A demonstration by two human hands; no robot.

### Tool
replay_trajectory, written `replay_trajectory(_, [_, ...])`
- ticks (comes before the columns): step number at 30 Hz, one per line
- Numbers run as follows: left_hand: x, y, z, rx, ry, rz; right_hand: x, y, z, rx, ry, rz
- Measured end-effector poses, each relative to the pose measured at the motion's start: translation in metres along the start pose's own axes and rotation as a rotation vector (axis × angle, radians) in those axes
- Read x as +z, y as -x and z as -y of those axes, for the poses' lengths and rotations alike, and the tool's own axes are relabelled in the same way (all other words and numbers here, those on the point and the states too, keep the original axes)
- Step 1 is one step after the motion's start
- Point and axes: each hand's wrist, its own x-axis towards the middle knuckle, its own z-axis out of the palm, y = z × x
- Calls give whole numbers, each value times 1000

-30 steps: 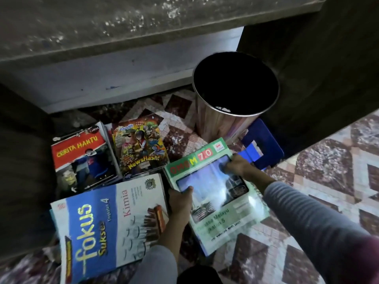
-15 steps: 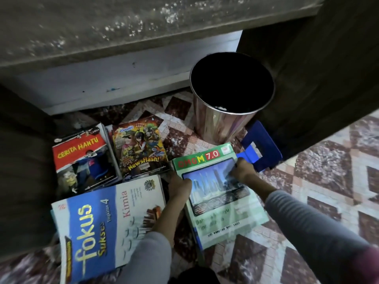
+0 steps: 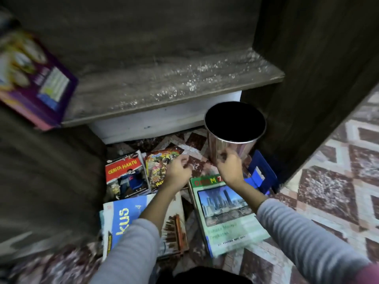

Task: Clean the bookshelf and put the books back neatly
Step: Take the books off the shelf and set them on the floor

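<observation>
Both hands (image 3: 205,170) empty above floor books (image 3: 227,214)

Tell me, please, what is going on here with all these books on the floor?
A person is clearing a dusty shelf. Four books lie on the patterned floor, among them the green book and the red Cerita Hantu book. Both hands, left and right, hover empty above them, near a metal bin.

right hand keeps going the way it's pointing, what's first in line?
Probably the metal bin: the right hand points up-frame at its shiny wall, fingertips overlapping it already. Contact unclear.
</observation>
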Motion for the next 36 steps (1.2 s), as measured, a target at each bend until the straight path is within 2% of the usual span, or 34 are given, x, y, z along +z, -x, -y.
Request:
replay_trajectory(4, [-39, 20, -38, 128, -14, -174, -19, 8, 63, -156, -142, -92])
replay_trajectory(9, [-89, 47, -74, 235, -30, -368, -40, 24, 137, -321, -247, -82])
replay_trajectory(13, [-140, 65, -88, 354, -21, -596, -41, 36, 192, -430, -315, -75])
replay_trajectory(23, [-254, 90, -70, 226, 111, -1020, -8, 58, 309, -708, -418, 75])
replay_trajectory(26, [-275, 91, -65, 193, 112, -1066, 3, 55, 354, -853, -355, 119])
replay_trajectory(31, [-310, 74, -60, 167, 114, -1065, 23, 54, 446, -1094, -86, 273])
replay_trajectory(36, [-322, 51, -64, 167, 145, -1021, 45, 45, 506, -1156, 80, 375])
